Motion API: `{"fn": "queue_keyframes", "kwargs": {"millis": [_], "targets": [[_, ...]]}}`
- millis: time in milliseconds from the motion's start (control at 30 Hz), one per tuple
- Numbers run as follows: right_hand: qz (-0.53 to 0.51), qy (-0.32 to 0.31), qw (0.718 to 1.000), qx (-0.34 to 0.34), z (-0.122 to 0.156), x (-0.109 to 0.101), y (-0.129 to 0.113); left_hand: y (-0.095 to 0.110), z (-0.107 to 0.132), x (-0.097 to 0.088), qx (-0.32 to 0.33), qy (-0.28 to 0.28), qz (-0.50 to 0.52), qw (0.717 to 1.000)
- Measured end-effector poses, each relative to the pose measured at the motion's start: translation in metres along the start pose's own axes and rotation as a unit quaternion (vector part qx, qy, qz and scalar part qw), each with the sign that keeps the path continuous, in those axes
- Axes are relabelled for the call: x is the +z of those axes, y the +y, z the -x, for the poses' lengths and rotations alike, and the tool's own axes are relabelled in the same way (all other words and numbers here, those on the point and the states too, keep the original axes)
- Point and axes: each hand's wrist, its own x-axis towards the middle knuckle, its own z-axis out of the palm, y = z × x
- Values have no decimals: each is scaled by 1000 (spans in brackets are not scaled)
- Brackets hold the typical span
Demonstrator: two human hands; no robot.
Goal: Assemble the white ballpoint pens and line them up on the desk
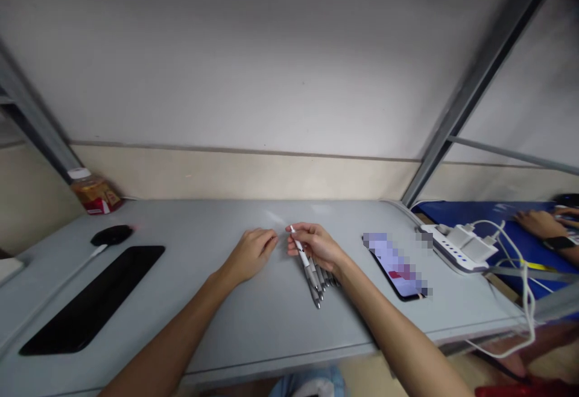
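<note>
My right hand is closed round a bunch of several grey and white pens, their ends fanning out toward me over the grey table. One white pen tip sticks up past my thumb. My left hand rests knuckles-up on the table just left of the pens, fingers curled under, a small gap between it and my right hand. What the left fingers hold, if anything, is hidden.
A black keyboard and black mouse lie at the left, a jar with a white lid behind them. A phone lies right of my hand, then a white power strip with cables. Another person's hands work at the far right.
</note>
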Motion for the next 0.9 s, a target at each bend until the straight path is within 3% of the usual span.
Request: {"fn": "queue_keyframes", "kwargs": {"millis": [233,367,433,500,600,767,900], "targets": [[44,39,998,-26,-3,-3,6,0,0,0,16,-7,-21,1000],[198,55,976,-73,-4,-4,9,-2,1,2,16,-8,-24,1000],[350,94,925,-119,-3,-5,10,-3,1,2,16,-10,-24,1000],[490,140,845,-160,-3,-6,10,-4,1,3,19,-12,-26,999],[610,156,757,-174,-2,-7,12,-6,1,4,21,-13,-29,999],[716,143,669,-141,-1,-7,16,-8,1,5,23,-7,-23,999],[753,123,636,-117,0,-8,18,-8,1,5,21,-2,-19,1000]]}}
